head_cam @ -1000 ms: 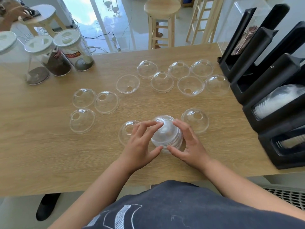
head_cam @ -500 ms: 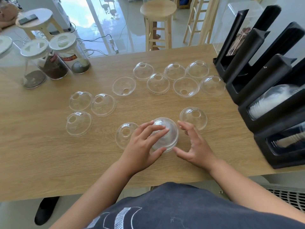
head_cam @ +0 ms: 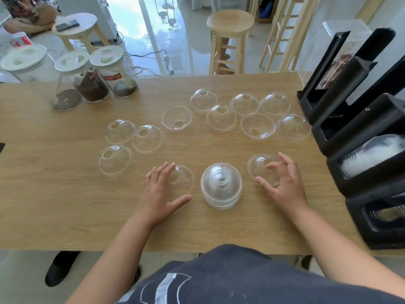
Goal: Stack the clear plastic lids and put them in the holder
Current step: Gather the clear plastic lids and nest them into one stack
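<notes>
1. A stack (head_cam: 221, 186) of clear dome lids is set on the desk (head_cam: 54, 194) near its front edge, between the two hands and touched by neither; the number of lids in it cannot be told.
2. Loose lids are counted at twelve. One lid (head_cam: 183, 179) lies just left of the stack, and another lid (head_cam: 260, 167) lies just right of it.
3. The left hand (head_cam: 160, 194) is laid over the left lid with fingers (head_cam: 162, 171) spread wide; whether the lid is gripped cannot be told.
4. The right hand (head_cam: 282, 181) is cupped at the right lid, fingers curled and parted around it, not closed.
5. Three lids (head_cam: 119, 131) are grouped at centre-left, well apart from the stack.
6. Seven lids (head_cam: 221, 118) are spread along the far side; two of them lie hole-down, the other five dome-up.
7. A black holder (head_cam: 359, 119) with several slanted slots is placed at the right edge; one slot is filled with stacked lids (head_cam: 372, 155).
8. Three jars (head_cam: 92, 80) with white tops are stood at the far left corner.
9. Two stools (head_cam: 230, 25) are seen on the floor beyond the desk.
</notes>
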A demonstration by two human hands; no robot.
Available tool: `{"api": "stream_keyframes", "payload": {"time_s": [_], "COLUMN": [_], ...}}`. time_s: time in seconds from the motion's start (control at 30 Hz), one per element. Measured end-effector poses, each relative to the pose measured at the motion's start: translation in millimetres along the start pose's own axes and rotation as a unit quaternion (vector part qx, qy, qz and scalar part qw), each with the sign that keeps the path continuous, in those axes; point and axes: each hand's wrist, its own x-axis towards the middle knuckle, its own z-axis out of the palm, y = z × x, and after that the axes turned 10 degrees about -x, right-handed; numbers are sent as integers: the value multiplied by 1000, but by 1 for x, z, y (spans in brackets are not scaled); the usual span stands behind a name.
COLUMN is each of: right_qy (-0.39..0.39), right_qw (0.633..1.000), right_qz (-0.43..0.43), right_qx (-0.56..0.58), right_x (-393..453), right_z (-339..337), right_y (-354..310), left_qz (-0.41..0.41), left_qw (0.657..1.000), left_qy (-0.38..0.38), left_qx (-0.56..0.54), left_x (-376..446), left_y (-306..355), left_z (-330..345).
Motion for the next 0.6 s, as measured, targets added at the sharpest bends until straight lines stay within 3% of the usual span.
{"api": "stream_keyframes", "payload": {"time_s": [0.17,0.3,0.4,0.6], "right_qy": [17,-18,-100,-163], "right_qw": [995,976,961,962], "right_qz": [-20,-135,-219,-215], "right_qx": [97,173,137,45], "right_x": [-3,-4,-3,-1], "right_z": [-17,-38,-30,0], "right_y": [-26,-77,-99,-85], "left_qz": [-23,-45,-43,28], "left_qw": [989,979,970,960], "left_qy": [72,117,125,77], "left_qx": [-127,-159,-204,-268], "left_x": [-4,-12,-15,-10], "left_y": [0,1,10,56], "left_z": [13,1,-11,-30]}}
